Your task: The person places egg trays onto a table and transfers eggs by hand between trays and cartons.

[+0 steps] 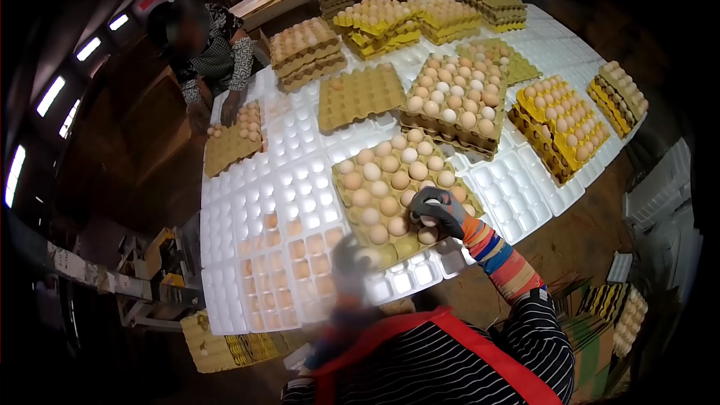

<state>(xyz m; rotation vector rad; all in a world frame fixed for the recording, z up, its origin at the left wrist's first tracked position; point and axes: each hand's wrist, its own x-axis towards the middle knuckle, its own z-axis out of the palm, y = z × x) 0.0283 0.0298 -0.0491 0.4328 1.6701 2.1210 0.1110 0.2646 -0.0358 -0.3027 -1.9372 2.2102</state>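
Nearest, the left hand [356, 259] is a blur at the near left corner of a fibre tray [394, 256]; whether its fingers are closed I cannot tell. The right hand [437, 214], gloved in grey, is closed around one egg [429, 220], directly beneath its fingers and over the tray's right half. That tray sits close to the bench's near edge. White foam trays [517, 191] leave open cups to its right; those at left [274, 277] are partly filled with eggs. Beyond stand one tall mixed stack [454, 101], one brown tray [360, 97] bearing a single egg [335, 84], and two yellow stacks [559, 127] [619, 97] at right. Farther left, one co-worker [214, 52] reaches to another tray [234, 151].
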